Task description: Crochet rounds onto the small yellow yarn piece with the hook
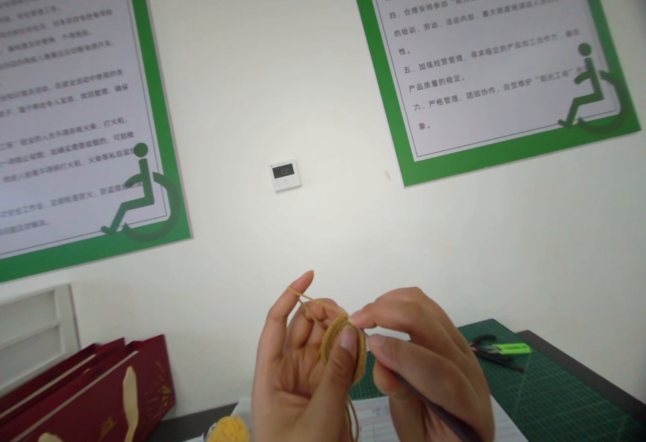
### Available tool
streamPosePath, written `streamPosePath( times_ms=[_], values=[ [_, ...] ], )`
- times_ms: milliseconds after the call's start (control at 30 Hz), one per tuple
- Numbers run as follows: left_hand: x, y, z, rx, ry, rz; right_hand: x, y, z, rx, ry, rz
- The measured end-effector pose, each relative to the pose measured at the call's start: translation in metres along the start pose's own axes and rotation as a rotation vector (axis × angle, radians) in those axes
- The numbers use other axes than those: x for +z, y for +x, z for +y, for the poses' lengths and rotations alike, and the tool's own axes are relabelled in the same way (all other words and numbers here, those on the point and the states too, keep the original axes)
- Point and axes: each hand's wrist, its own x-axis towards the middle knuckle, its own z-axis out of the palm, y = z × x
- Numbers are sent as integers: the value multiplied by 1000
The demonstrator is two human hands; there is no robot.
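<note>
My left hand point(303, 368) pinches a round, cup-shaped piece of mustard-yellow crochet point(359, 361) between thumb and fingers. A strand of yellow yarn point(315, 299) runs from the piece over the raised left index finger. In my right hand point(428, 361) is a crochet hook point(428, 405) with a dark handle, held like a pen. Its tip meets the rim of the crochet piece and is partly hidden by the fingers. Loose yarn hangs below the piece, beside the left palm. A yellow ball point(229, 430), probably yarn, shows at the bottom edge, left of the hands.
A green cutting mat point(555, 381) covers the table's right side, with pliers point(487, 348) and a bright green-handled tool point(512, 348) on it. Printed paper point(376, 410) lies beneath the hands. Dark red bags point(91, 395) stand at left. Posters and a thermostat point(285, 176) are on the wall.
</note>
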Motion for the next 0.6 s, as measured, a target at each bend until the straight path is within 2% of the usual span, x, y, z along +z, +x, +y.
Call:
streamPosePath(
  times_ms=[133,333,400,500,533,600],
  values=[
    [0,1,3,-79,-55,-37,3,0,0,28,53,16],
    [-4,3,5,-172,-124,-72,9,-13,10,241,307,102],
    [-5,3,5,-195,-120,-71,11,-16,12,190,308,85],
    [-3,2,3,-111,-71,-63,16,-17,10,-9,84,113],
    [-2,1,2,-43,-33,-56,18,-17,9,-62,-5,186],
    [2,-1,0,86,60,-42,20,-17,5,-31,-28,222]
  ],
)
